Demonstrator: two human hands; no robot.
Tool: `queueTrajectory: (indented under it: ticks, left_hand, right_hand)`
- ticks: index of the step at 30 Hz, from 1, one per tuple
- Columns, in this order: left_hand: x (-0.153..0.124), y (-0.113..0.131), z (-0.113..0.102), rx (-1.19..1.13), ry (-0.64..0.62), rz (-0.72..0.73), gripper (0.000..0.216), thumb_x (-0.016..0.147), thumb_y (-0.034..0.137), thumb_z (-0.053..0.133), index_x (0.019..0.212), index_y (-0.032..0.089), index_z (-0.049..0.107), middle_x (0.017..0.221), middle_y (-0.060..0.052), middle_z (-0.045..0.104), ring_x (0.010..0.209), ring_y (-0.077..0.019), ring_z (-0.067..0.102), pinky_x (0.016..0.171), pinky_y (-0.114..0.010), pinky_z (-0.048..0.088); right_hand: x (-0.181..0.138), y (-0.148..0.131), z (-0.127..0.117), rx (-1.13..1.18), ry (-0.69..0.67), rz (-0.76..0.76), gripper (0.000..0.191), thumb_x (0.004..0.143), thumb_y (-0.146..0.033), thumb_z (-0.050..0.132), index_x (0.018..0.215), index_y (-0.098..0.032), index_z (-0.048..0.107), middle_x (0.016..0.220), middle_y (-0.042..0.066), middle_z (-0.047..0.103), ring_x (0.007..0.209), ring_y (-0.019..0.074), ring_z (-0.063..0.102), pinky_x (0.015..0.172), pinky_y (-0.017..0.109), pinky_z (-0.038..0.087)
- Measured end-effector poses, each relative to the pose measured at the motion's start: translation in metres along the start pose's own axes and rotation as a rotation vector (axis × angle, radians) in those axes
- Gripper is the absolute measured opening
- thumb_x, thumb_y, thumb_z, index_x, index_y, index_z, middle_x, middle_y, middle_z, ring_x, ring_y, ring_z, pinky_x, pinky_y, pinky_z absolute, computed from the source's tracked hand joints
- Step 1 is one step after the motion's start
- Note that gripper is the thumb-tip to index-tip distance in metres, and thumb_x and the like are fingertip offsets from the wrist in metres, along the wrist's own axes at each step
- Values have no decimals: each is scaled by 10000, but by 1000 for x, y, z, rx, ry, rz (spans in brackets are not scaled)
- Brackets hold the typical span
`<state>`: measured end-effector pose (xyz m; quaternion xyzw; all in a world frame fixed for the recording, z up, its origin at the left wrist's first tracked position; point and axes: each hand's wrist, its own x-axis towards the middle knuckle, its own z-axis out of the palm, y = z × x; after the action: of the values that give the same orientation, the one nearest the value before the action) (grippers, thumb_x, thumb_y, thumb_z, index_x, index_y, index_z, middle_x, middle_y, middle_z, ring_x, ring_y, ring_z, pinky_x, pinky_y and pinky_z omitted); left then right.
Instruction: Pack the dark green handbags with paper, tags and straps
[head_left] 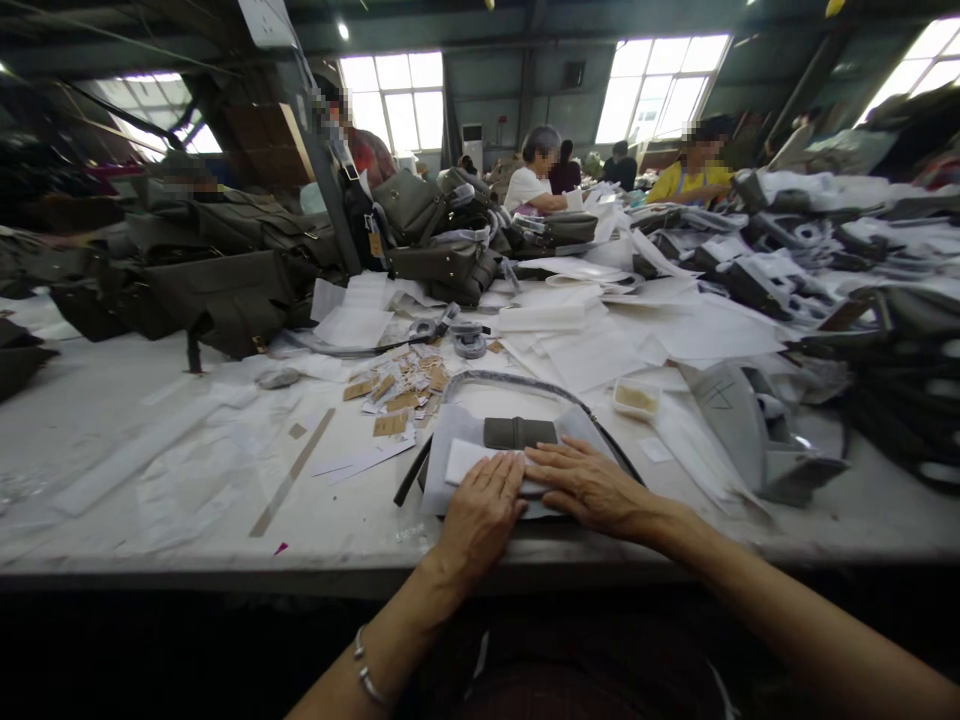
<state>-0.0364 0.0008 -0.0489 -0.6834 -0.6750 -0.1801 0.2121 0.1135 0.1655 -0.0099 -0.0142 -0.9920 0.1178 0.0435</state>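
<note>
A handbag lies flat at the table's front edge, with its wrapped handle (517, 378) arching away from me. White tissue paper (450, 425) covers most of the bag, and a dark grey-green flap or strap piece (519, 432) shows through the middle. Across the near part lies a folded white sheet (466, 462). My left hand (487, 500) rests flat on that sheet, fingers stretched out and together. My right hand (585, 482) lies flat beside it, fingers extended over the paper and the bag. What is under the palms is hidden.
Left of the bag lie brown and white hang tags (397, 395). To the right stand a small plastic tub (635, 398) and a grey tape dispenser (765, 430). Paper sheets (600, 340) and piled handbags (225, 290) cover the table further back. Several people work beyond.
</note>
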Motion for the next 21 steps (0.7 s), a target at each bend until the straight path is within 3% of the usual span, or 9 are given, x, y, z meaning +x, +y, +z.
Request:
queueTrajectory:
  ticks: [4,8,11,17,21]
  left_hand:
    - [-7,-5,12,6,13,6,379,999,238,415,1347,121,510,1341,-111,610,1238,-221,566,1050,-387,452]
    - [-7,-4,5,-2,33,36,355,1004,248,400,1311,151,550,1333,-83,620,1243,-221,561,1062,-398,438]
    - [-5,-3,1,-18,3,117,388,991,328,440,1305,128,549,1362,-97,595,1278,-254,527,1078,-435,417]
    - [10,-6,-6,-32,-137,192,383,869,183,620,1246,133,572,1246,-124,653,1070,-272,634,891,-398,522]
    - [27,-22,-21,-195,-287,123,562,778,319,763,1272,173,538,1202,-113,652,1014,-269,633,852,-397,541]
  right_hand:
    - [-14,-12,8,-131,126,20,539,919,-358,611,1407,-162,492,1409,122,552,1337,289,464,1183,535,219]
    - [-22,-26,24,-235,222,95,715,793,-444,751,1377,-111,509,1385,184,556,1298,342,488,1157,556,261]
    - [-22,-29,34,-248,268,121,725,770,-420,777,1369,-115,506,1388,170,556,1300,336,482,1151,545,276]
    - [-22,-29,41,-205,286,183,623,850,-370,685,1390,-140,474,1427,121,529,1338,292,441,1180,506,239]
    - [-22,-30,38,-163,255,208,684,833,-276,663,1452,-149,400,1470,106,485,1369,278,402,1193,493,219]
